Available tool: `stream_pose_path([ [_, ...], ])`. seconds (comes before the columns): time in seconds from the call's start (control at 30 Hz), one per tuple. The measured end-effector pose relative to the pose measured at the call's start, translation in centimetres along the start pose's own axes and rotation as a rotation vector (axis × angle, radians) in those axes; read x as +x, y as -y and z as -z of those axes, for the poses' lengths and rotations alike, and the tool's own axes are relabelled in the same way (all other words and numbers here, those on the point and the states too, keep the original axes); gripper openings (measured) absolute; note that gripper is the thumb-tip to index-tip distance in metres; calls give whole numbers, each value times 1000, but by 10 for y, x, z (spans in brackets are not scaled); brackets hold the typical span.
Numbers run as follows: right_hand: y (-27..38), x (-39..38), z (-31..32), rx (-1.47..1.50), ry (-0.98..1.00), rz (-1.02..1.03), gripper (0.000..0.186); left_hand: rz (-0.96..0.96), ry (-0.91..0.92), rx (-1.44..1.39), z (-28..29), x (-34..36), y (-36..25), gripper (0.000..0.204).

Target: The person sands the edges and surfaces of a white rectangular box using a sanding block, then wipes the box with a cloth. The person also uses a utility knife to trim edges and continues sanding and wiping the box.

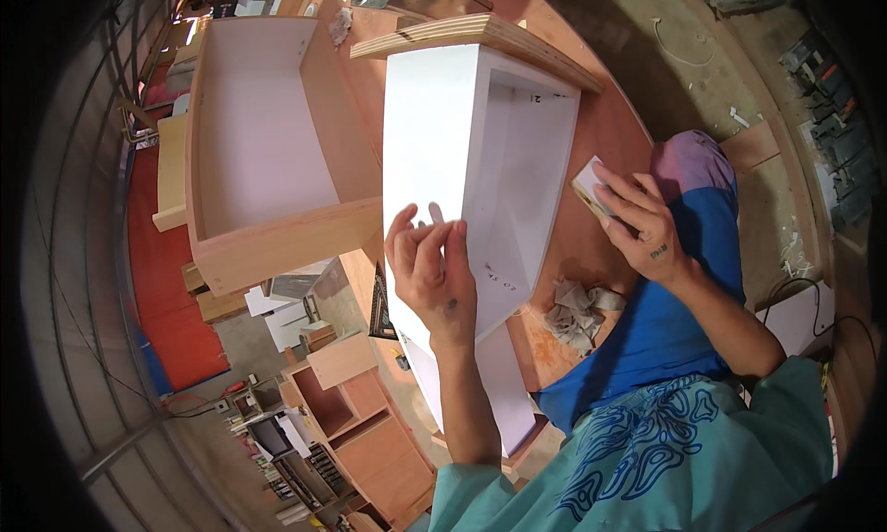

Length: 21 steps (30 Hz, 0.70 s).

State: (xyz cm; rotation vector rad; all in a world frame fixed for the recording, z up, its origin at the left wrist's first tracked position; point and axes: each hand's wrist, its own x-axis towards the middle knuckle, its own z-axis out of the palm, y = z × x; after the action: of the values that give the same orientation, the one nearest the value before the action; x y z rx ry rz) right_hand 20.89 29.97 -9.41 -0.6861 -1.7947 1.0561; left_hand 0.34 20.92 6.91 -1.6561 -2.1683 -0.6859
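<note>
A white drawer-like box point(430, 116) lies on its side in front of me, with a thick plywood front point(480, 35) at its far end. Over its white upper side is my left hand point(430, 269), its fingers loosely bent and apart with nothing in them. The fingertips are close to the box's near edge; whether they touch I cannot tell. To the right of the box, my right hand point(642, 223) grips a small flat block point(589, 183) with a pale face and yellowish side, clear of the box. A crumpled grey rag point(577, 315) lies below it on the reddish-brown worktop point(554, 209).
A wooden drawer point(254, 246) with a pale bottom stands at the left. Below it are a black triangular square point(380, 301) and a wooden cabinet point(374, 449) on the floor. Black tool cases point(836, 126) sit at the far right. My blue-trousered leg point(702, 246) is beside the worktop.
</note>
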Motion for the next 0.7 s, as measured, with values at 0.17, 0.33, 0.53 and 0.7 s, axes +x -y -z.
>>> stream_pose_path([
  [0.17, -18, 5, -7, 93, -30, -118, 41, 338, -81, -40, -18, 30, -8, 18],
  [0.33, -30, -1, -2, 8, -17, -114, 41, 162, 55, 305, 8, -13, -18, 34],
  [0.53, -28, 5, -12, 55, 38, -133, 42, 98, 227, 502, 3, -81, -36, 59],
  [0.7, -26, 6, -11, 73, 62, -152, 42, 60, 213, 434, -8, -52, -33, 53],
])
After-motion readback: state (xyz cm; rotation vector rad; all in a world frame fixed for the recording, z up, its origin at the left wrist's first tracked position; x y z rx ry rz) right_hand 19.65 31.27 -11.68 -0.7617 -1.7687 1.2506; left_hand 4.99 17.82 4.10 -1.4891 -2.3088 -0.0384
